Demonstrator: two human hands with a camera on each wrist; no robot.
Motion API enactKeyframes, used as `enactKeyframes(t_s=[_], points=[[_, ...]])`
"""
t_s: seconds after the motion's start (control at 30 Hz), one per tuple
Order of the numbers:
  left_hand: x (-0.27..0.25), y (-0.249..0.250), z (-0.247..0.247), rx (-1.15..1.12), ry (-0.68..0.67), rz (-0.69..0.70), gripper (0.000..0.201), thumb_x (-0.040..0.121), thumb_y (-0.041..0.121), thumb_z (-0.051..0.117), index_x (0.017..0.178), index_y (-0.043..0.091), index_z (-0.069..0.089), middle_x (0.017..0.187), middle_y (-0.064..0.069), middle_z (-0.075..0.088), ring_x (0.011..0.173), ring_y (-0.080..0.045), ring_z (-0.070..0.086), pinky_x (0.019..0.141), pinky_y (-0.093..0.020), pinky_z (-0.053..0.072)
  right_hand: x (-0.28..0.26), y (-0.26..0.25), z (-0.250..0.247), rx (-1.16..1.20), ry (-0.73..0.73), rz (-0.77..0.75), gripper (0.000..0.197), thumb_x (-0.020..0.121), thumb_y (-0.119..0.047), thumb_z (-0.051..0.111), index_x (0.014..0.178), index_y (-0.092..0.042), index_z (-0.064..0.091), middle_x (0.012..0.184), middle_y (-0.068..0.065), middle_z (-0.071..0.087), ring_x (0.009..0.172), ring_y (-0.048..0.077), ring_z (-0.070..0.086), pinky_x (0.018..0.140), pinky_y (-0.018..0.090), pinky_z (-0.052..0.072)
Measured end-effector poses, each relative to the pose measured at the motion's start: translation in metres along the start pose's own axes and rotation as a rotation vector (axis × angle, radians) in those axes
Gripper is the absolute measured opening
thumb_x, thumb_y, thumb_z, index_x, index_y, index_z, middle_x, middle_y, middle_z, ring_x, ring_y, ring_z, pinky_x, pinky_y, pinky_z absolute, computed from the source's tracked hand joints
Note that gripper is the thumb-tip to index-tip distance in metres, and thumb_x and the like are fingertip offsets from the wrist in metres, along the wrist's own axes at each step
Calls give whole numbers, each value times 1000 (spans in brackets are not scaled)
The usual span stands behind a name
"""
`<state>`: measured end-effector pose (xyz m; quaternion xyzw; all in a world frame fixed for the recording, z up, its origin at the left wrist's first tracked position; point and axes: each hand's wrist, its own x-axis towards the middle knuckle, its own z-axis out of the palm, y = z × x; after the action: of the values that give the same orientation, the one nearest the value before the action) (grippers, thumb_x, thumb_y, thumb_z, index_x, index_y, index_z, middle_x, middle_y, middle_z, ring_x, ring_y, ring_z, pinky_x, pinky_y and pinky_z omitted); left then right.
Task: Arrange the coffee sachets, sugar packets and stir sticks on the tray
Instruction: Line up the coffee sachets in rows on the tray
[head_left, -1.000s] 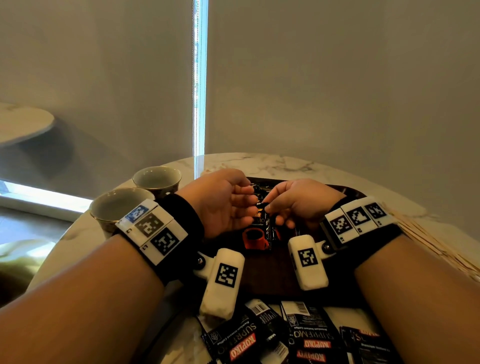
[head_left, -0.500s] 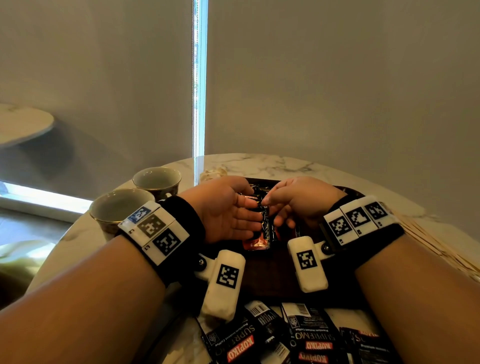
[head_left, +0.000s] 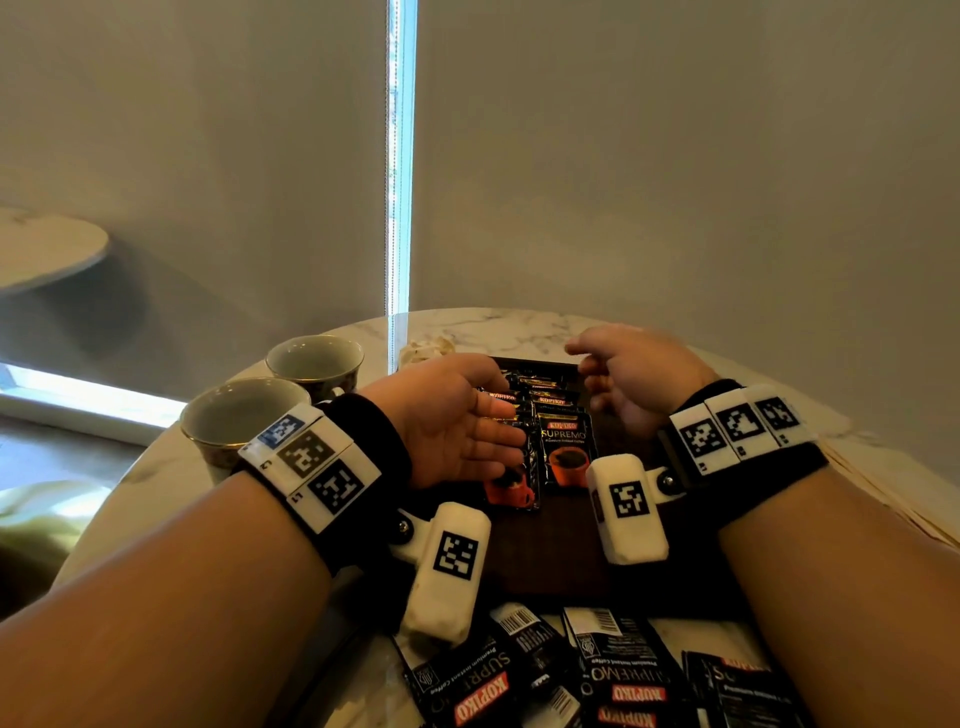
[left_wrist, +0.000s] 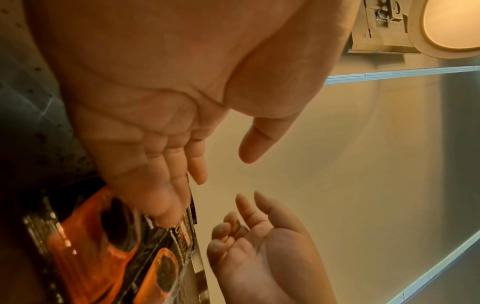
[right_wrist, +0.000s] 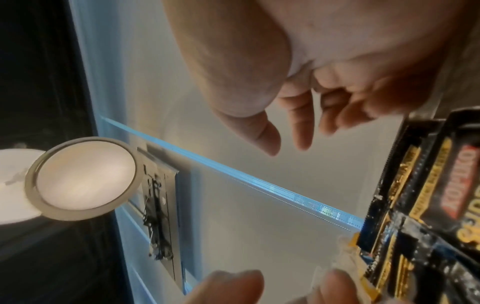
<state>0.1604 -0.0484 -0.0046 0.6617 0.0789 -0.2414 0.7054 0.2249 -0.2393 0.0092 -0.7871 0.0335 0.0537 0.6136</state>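
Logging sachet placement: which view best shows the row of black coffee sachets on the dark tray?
Head view: the row of black coffee sachets shows whole, overlapping on the dark tray. Both wrist views catch only close, partial sachets.

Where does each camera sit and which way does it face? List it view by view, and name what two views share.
Head: on the head, facing forward and down at the tray; both forearms, left hand and right hand show.
Left wrist: on the left wrist, looking along the open palm; the right hand shows opposite.
Right wrist: on the right wrist, looking along loosely curled fingers; left fingertips show below.
Shared: all three show the coffee sachets on the tray.
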Motion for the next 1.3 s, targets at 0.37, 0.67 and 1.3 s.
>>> enactKeyframes(t_s=[0.37,0.67,1.3], points=[[-1,1,-1,-41,34,32,23,96,30,49,95,10,60,90,-11,69,83,-27,68,74,-37,54,-1,1,-4,367,-148,283,84,95,-62,48,160,-18,17,160,33,9,148,48,15,114,56,27],[0,2,-1,-26,13,16,25,95,31,48,94,10,60,90,-12,68,87,-28,67,83,-40,52,1,2,-2,403,-194,303,82,96,-61,49,158,-16,20,159,36,10,144,52,20,75,54,45],[-1,1,2,-48,44,16,26,96,28,48,98,6,63,104,-16,69,97,-31,68,90,-41,52,22,36,-7,847,-286,70,118,75,-88,45,160,-16,7,162,32,1,150,49,7,116,69,17]])
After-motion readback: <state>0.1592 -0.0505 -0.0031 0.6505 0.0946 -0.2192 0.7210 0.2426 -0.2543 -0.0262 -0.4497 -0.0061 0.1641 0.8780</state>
